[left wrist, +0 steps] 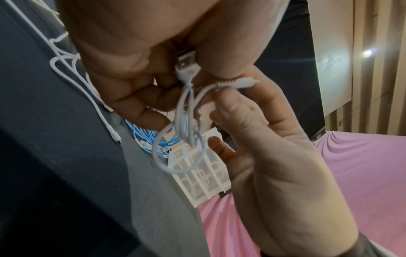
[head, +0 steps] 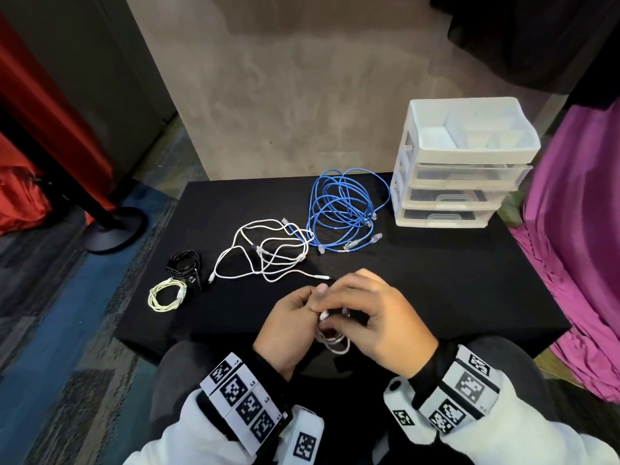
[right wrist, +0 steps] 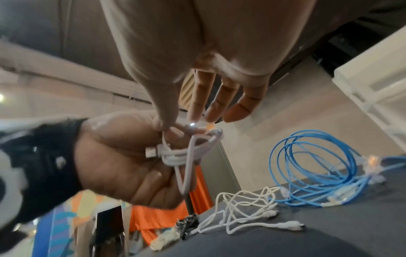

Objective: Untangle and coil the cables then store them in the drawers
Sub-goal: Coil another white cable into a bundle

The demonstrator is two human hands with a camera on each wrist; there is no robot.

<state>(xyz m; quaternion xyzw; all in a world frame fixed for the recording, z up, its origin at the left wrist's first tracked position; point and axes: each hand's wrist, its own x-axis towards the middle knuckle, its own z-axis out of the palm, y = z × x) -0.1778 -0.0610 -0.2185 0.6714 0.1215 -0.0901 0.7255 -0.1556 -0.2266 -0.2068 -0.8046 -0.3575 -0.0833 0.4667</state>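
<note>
Over the near edge of the black table [head: 436, 280], both hands work on one short white USB cable [head: 333, 342], partly wound into small loops. My left hand [head: 295, 313] grips the loops, with the USB plug [right wrist: 151, 153] lying against its palm. My right hand [head: 362, 303] pinches the cable's small connector end [left wrist: 243, 81] between thumb and forefinger, its other fingers [right wrist: 219, 100] straight. Beyond the hands lie a tangled white cable [head: 265, 253] and a loose bundle of blue network cable [head: 342, 209]. The white drawer unit [head: 463, 162] stands at the far right, its drawers pushed in.
A coiled black cable [head: 184, 263] and a coiled cream cable [head: 166, 295] lie at the table's left. Pink cloth [head: 577, 246] hangs close on the right. A black stand base [head: 114, 229] is on the floor to the left.
</note>
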